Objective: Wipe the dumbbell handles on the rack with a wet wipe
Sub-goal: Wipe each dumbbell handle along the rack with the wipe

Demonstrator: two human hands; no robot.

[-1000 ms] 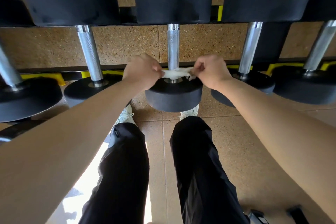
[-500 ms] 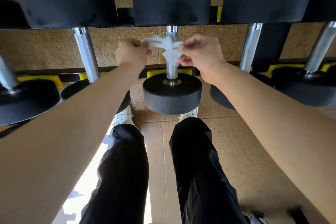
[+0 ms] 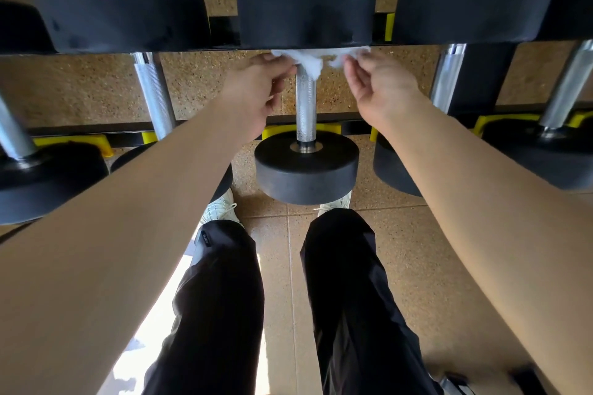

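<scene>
White crumpled wet wipe (image 3: 316, 60), wrapped round knurled handle (image 3: 305, 102)

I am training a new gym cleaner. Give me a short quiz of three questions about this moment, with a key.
1. True or false: the wet wipe sits at the far end of the middle handle.
2. Of the left hand and right hand, which pinches the wipe? A) left only B) right only C) both
3. Fill in: the rack cradles are coloured ____.
Key: 1 true; 2 C; 3 yellow.
</scene>
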